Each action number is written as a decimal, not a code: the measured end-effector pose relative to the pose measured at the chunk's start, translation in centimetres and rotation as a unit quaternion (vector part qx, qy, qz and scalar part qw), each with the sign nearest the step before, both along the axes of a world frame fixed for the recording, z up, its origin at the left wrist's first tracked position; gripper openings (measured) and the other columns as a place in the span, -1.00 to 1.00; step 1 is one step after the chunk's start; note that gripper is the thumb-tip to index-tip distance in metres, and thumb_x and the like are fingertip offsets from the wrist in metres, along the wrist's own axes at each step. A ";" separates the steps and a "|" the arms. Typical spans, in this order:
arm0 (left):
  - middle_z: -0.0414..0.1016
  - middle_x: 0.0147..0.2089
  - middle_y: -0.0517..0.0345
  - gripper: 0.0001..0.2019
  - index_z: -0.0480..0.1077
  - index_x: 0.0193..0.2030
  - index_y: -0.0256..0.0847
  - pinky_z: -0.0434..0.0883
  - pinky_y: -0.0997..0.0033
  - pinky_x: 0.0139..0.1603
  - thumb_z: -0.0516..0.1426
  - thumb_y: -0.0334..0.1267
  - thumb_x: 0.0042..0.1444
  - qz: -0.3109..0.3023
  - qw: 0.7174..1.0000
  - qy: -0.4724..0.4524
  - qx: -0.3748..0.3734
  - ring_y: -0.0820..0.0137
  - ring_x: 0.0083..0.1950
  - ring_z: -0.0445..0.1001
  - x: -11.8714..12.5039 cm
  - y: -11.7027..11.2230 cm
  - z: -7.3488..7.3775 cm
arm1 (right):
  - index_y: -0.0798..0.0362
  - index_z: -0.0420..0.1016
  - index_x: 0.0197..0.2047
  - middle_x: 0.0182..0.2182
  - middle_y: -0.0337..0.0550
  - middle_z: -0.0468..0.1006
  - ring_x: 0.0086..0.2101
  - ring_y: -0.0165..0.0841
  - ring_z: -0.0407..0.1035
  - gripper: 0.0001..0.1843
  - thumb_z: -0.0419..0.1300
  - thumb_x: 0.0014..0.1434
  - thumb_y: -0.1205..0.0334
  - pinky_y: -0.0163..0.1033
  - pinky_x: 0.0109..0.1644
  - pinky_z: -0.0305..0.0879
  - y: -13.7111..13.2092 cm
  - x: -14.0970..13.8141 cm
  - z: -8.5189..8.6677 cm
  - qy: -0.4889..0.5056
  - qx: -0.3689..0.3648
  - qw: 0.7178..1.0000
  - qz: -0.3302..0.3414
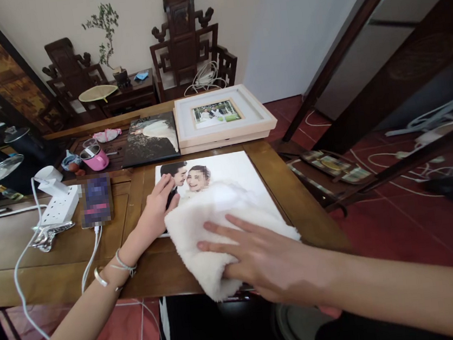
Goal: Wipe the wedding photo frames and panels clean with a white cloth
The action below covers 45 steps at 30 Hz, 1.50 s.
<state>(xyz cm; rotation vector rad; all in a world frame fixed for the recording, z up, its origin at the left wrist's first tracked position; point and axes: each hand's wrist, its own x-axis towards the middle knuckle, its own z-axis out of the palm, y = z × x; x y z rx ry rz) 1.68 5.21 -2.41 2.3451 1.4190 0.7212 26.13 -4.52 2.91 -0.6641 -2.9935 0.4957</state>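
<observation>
A large photo panel (251, 175) with a picture of two people lies flat near the table's front edge. On its left part rests my left hand (160, 202), fingers stretched out and holding nothing. My right hand (256, 251) presses a fluffy white cloth (199, 217) onto the panel. Its fingers spread over the cloth, and the thumb is partly tucked into a fold on the near side. The cloth covers the lower middle of the picture and hangs over the near edge.
Behind the panel are a dark photo panel (151, 137) and a light wooden frame (225, 129). To the left, a phone (96, 201) with a cable lies beside a white power strip (59, 205). Further back stand a pink cup (96, 158) and a black kettle (27, 143).
</observation>
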 end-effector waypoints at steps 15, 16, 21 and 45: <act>0.15 0.40 -0.23 -0.52 0.25 0.29 -0.36 0.09 -0.01 0.41 -0.03 -0.16 0.30 0.009 1.000 0.017 -0.003 0.13 0.45 0.07 0.4 -0.3 0.6 | 0.15 0.47 0.07 0.10 0.23 0.45 0.18 0.07 0.26 -0.45 0.03 0.01 0.57 0.21 0.10 0.32 11.0 3.0 -1.0 -0.032 0.164 0.962 -0.214; 0.16 0.40 -0.22 -0.52 0.25 0.28 -0.36 0.09 0.00 0.41 -0.04 -0.16 0.31 0.011 1.000 0.013 -0.004 0.13 0.45 0.08 0.5 -0.4 0.7 | 0.18 0.46 0.09 0.09 0.25 0.46 0.20 0.10 0.21 -0.46 0.02 0.03 0.57 0.22 0.11 0.31 11.2 2.6 -0.9 -0.038 0.161 0.961 -0.221; 0.29 0.34 -0.08 -0.53 0.28 0.27 -0.26 0.13 0.09 0.41 -0.14 -0.08 0.36 0.045 0.994 -0.090 0.038 0.23 0.38 0.23 0.8 -0.5 1.5 | 0.10 0.43 0.16 0.31 0.13 0.21 0.31 0.16 -0.04 -0.42 0.08 0.04 0.53 0.41 0.20 0.08 9.4 -0.4 -0.9 -0.029 0.136 0.977 -0.162; 0.40 0.25 -0.08 -0.62 0.44 0.15 -0.29 0.23 0.06 0.37 0.02 -0.25 0.26 -0.008 0.999 -0.014 0.049 0.18 0.34 0.29 1.0 -0.7 1.3 | 0.10 0.44 0.15 -0.11 0.02 0.61 -0.17 -0.13 0.49 -0.38 -0.04 0.03 0.52 -0.15 -0.12 0.35 9.8 2.6 1.1 -0.016 0.057 0.964 -0.260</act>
